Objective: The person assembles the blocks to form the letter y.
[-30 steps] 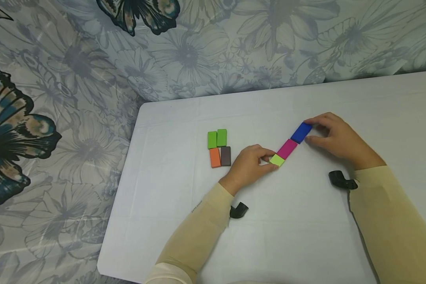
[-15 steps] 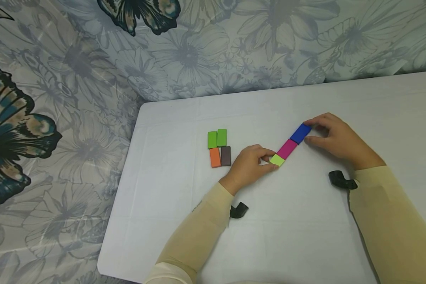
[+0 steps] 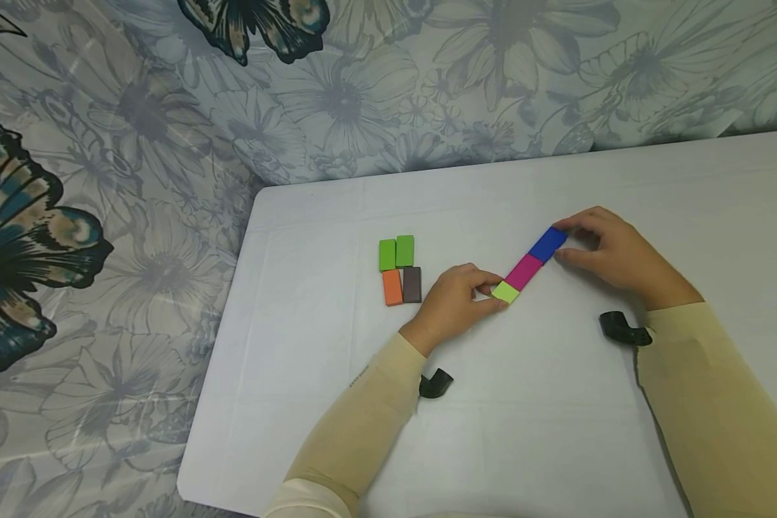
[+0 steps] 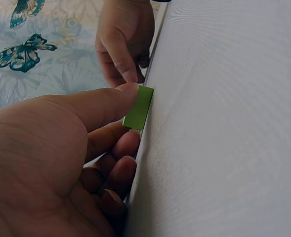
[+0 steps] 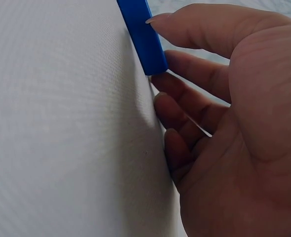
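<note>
Three blocks lie end to end in a slanting row on the white table: a lime green block [image 3: 505, 292] nearest me, a magenta block [image 3: 523, 272] in the middle, and a blue block [image 3: 548, 245] at the far end. My left hand [image 3: 452, 302] pinches the lime green block between thumb and fingers; the left wrist view shows the thumb on the edge of that green block [image 4: 139, 107]. At the other end my right hand [image 3: 621, 255] pinches the blue block, and its thumb touches the blue block's side [image 5: 144, 37] in the right wrist view.
Left of the row, two green blocks [image 3: 396, 253] lie against an orange block [image 3: 392, 288] and a dark grey block [image 3: 411, 285]. The white table [image 3: 285, 345] ends at a wall with floral covering [image 3: 343, 101] behind and to the left. Black wrist-worn pieces [image 3: 621, 329] show at both sleeves.
The blue block and the right fingertips have shifted very slightly toward the magenta block. The left hand and the other blocks stay where they were.
</note>
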Demonstrator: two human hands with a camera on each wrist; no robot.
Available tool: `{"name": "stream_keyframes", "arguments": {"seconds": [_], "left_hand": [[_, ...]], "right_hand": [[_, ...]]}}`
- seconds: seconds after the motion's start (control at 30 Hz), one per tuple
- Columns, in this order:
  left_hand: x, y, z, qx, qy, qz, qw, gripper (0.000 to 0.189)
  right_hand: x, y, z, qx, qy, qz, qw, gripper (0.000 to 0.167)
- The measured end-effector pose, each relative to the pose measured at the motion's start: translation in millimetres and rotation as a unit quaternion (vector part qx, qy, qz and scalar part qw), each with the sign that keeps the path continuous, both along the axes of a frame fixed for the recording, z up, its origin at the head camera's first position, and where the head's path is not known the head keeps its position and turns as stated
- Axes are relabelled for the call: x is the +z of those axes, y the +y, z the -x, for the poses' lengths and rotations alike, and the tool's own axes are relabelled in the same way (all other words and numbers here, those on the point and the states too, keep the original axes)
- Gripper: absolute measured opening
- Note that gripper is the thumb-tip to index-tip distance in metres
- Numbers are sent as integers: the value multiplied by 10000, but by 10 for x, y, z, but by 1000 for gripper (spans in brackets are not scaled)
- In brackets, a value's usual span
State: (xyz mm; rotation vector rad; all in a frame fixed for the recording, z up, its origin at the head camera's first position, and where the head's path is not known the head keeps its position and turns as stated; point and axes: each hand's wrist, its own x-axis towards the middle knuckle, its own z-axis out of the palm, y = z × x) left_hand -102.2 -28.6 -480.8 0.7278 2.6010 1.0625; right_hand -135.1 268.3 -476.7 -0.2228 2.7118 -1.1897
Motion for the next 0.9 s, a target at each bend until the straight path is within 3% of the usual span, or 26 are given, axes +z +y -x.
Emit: {"name": "stream_keyframes", "arguments": {"seconds": [0.9], "left_hand": [[2,14,0,-49,76,114,9999,36]], "right_hand": [[34,-9,-32,82,172,102,9998,44]]}}
